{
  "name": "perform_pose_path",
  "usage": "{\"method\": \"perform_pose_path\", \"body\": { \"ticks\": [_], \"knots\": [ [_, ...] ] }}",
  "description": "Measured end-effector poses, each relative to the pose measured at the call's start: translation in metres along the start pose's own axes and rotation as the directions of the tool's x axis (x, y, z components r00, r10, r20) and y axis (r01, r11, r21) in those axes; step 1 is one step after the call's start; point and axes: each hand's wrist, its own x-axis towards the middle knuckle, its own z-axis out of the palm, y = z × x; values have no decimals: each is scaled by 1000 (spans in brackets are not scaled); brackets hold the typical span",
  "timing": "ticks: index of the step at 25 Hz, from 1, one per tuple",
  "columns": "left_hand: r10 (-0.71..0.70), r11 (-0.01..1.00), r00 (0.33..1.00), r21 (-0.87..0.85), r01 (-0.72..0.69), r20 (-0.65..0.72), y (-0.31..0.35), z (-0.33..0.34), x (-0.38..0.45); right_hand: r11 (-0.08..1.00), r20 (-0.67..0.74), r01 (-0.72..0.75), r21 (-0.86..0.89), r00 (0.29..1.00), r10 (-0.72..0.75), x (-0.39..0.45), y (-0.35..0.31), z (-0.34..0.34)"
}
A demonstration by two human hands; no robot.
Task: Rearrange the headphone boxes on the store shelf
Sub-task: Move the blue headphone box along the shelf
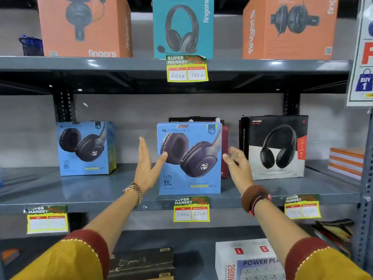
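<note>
My left hand (146,168) and right hand (237,165) are both open, flanking the centre blue headphone box (189,158) at the front of the middle shelf (101,190); the left thumb touches its face. It stands upright, long axis vertical, printed face toward me. Judged step: closing in to grip; next, press both sides evenly.

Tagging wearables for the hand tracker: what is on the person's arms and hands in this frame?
Both arms wear mustard-yellow sleeves with dark red cuffs edged in pale stitching, ending below the elbow. The left hand has a gold-toned metal link band at the wrist. The right hand has a thin silver ring on one finger and a thick brown knitted wristband with a pink-red strap beside it.
</note>
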Motion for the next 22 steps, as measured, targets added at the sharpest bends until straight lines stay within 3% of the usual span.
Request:
{"method": "perform_pose_path", "body": {
  "ticks": [3, 6, 11, 15, 22],
  "knots": [
    [-303, 929, 921, -142, 343, 244, -24, 2, -6, 980, 135, -153, 129, 981, 136, -2, 15, 9],
    [-324, 915, 843, -83, 394, 428, -44, 3, -6, 969, 234, -209, 130, 956, 174, -2, 28, 14],
    [-217, 935, 839, -140, 325, 500, -48, 2, -2, 976, 272, -192, 102, 949, 158, -6, 44, 19],
    [-224, 926, 854, -172, 337, 470, -49, 3, -4, 981, 242, -155, 114, 962, 124, -6, 43, 21],
    [-225, 909, 877, -233, 346, 425, -36, 4, -8, 995, 170, -101, -18, 980, 103, 1, 24, 16]
  ]
}}
